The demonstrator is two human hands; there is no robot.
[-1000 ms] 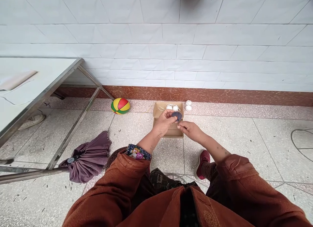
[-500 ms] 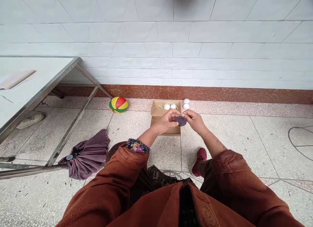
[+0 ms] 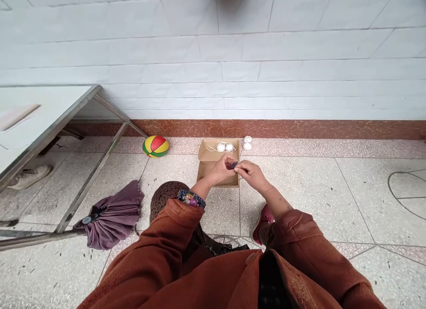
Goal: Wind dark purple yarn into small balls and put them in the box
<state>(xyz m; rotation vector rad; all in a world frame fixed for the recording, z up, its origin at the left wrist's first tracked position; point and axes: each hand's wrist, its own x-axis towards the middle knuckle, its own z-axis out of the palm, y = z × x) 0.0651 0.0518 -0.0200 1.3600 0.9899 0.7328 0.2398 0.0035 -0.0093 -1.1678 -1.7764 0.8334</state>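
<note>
My left hand (image 3: 220, 170) is curled around a small dark yarn ball (image 3: 234, 165), and most of the ball is hidden behind the fingers. Thumb and forefinger of my right hand (image 3: 253, 176) are pinched together at the ball's right side; whether a strand of yarn is between them is too small to tell. Below both hands, an open cardboard box (image 3: 201, 150) lies on the floor. White yarn balls (image 3: 221, 147) with loose strands rest in its far part. Just right of the box sit two more white balls (image 3: 247, 146).
A multicoloured ball (image 3: 155, 146) lies by the wall left of the box. Nearer me, a folded purple umbrella (image 3: 115, 215) leans by the metal-framed table (image 3: 49, 100). A shoe (image 3: 29, 176) is under that table. On the right a thin wire frame (image 3: 390, 189) lies on the floor.
Both hands have turned the dark yarn ball, which now shows much less, tucked into my left hand. My right hand stays close beside it. The whole view has shifted slightly.
</note>
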